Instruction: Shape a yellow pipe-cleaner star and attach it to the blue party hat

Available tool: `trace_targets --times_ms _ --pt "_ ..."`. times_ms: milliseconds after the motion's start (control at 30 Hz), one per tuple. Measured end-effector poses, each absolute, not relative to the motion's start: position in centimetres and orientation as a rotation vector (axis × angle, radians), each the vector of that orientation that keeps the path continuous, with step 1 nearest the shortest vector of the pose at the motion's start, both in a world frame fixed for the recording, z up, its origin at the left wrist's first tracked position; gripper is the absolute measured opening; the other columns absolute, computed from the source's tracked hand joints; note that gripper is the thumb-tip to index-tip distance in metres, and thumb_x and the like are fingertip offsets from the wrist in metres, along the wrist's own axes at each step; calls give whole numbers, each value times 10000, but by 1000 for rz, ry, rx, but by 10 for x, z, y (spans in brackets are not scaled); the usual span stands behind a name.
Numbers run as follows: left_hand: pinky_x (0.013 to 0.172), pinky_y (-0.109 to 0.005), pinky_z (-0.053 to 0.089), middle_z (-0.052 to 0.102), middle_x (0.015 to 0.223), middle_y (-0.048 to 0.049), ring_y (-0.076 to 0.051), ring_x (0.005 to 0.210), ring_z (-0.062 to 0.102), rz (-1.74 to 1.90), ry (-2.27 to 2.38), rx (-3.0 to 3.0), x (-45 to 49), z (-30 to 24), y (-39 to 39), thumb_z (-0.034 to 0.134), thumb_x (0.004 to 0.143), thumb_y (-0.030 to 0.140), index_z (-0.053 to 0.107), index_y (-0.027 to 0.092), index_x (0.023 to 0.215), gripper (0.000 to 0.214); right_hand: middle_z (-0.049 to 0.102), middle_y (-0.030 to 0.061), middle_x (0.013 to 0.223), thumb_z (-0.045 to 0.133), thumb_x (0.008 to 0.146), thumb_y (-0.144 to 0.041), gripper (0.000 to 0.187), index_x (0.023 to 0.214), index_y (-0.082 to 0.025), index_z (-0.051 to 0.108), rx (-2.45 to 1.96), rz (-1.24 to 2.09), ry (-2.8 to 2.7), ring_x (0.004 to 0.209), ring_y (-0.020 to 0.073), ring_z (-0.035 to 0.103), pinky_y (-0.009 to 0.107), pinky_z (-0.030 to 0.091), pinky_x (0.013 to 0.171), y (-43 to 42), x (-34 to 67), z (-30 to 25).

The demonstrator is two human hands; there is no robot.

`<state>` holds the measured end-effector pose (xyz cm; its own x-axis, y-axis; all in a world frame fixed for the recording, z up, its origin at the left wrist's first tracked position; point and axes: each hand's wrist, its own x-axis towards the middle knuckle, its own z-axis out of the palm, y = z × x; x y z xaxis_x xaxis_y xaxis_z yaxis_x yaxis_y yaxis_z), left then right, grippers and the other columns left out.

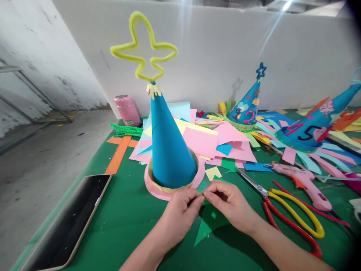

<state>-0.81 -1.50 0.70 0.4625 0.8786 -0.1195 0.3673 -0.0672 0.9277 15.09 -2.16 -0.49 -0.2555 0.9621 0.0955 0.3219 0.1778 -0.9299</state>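
Note:
My left hand (pixel 183 209) and my right hand (pixel 229 205) meet fingertip to fingertip, both pinched closed. Whatever is between the fingertips is too small to make out. Just behind them stands a blue paper cone hat (pixel 172 150) inside a pink paper ring brim (pixel 148 184). A yellow pipe-cleaner star (pixel 135 41) tops the cone, above a cream fringed paper collar (pixel 154 90). Under my hands lies a green paper piece (pixel 207 226) with a small hole, partly hidden by my right hand.
Scissors (pixel 265 192) and a pink glue gun (pixel 307 182) lie at right. A phone (pixel 67 222) rests at left. Behind are paper sheets (pixel 200 141), green pipe cleaners (pixel 126 130), a pink bottle (pixel 126 111) and decorated cone hats (pixel 245 107) near the white board (pixel 197 49).

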Motion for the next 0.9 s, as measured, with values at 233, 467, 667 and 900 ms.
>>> trace_targets --times_ms 233,467,667,900 --pt "525 -241 277 350 550 41 -114 549 356 585 1065 1677 -9 10 -15 351 850 264 400 184 574 291 494 -4 642 473 835 -214 175 678 -164 531 -1207 876 -1823 611 120 464 241 366 580 -24 150 -2" --pt "504 -244 268 368 505 38 -109 515 355 585 1086 1660 -9 14 -15 392 833 280 416 177 509 341 463 -13 636 461 834 -199 174 664 -173 482 -1188 832 -1817 592 115 440 243 356 563 -26 148 -2" --pt "500 -240 283 462 516 14 -110 521 376 661 1169 1443 -8 9 -14 468 799 351 504 160 514 344 462 -20 620 475 826 -219 176 659 -170 505 -1203 884 -1717 571 109 430 233 358 548 -24 149 -6" --pt "505 -241 289 477 508 14 -116 525 390 708 1097 1463 -11 10 -14 486 796 330 539 162 525 323 430 -26 584 469 818 -262 201 641 -172 502 -1225 1060 -1616 561 108 401 229 348 525 -25 150 -3"
